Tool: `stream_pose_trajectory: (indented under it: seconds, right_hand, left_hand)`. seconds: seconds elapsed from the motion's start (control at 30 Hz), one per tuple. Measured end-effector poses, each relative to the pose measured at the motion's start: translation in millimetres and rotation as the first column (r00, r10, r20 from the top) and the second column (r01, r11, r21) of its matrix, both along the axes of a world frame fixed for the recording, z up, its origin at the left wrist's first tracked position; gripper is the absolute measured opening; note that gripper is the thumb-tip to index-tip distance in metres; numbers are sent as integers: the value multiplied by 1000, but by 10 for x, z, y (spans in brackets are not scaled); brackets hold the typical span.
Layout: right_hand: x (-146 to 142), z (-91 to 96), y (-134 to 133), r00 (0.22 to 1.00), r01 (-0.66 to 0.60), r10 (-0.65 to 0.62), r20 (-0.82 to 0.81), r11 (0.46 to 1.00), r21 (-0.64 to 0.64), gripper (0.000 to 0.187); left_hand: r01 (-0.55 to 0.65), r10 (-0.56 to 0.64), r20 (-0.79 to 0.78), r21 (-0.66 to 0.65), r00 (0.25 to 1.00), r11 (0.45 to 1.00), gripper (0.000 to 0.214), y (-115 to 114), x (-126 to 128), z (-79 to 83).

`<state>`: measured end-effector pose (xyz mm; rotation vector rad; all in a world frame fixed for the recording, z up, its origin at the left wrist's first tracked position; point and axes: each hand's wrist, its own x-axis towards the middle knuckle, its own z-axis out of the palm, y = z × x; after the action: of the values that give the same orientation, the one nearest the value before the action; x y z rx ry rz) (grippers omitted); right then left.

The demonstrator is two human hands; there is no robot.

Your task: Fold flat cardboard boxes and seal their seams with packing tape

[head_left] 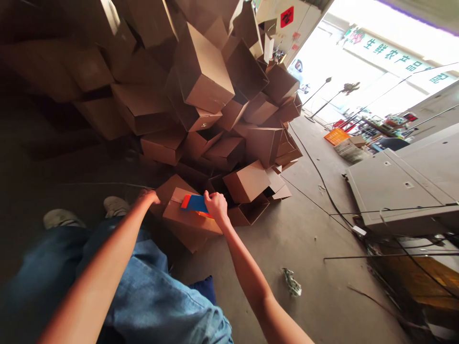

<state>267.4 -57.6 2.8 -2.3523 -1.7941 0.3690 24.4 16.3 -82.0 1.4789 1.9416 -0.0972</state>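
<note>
A cardboard box (186, 229) stands on the floor in front of my legs, its top facing me at a slant. My right hand (216, 204) is closed around a blue and orange tape dispenser (196, 203), which lies against the top of this box. A strip of tape (175, 198) appears to run along the top on the dispenser's left. At the box's left side, my left hand (149, 196) grips the edge; its fingers are partly hidden and dim.
A tall heap of cardboard boxes (208, 86) rises right behind the work. Grey metal cabinets (401, 177) stand at the right, with cables (319, 177) trailing over the concrete floor (272, 258). Crumpled litter (292, 282) lies near my right arm. An orange crate (336, 136) is farther back.
</note>
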Motion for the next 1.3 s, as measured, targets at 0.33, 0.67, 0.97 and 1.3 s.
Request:
stream_pose_trajectory:
  seconds: [0.33,0.67,0.97,1.3]
  right_hand:
    - [-16,47,-18,1000,-7,7,8,1000,-13,48]
    - [-37,91,-43,999,-14,14,29,1000,-18,49]
    - [-20,67,-33,999,-15,15,28,1000,-12,50]
    - [-10,54,-26,1000,-23,24,17,1000,-16,54]
  left_hand:
    - [-86,117,276,-121,954,989,36,163,99,302]
    - [-126,197,366,-208,910,970,31,6,292,502]
    - [-139,196,360,-179,912,974,26,-45,299,463]
    - [-156,206,354,-167,912,974,43,-32,340,306]
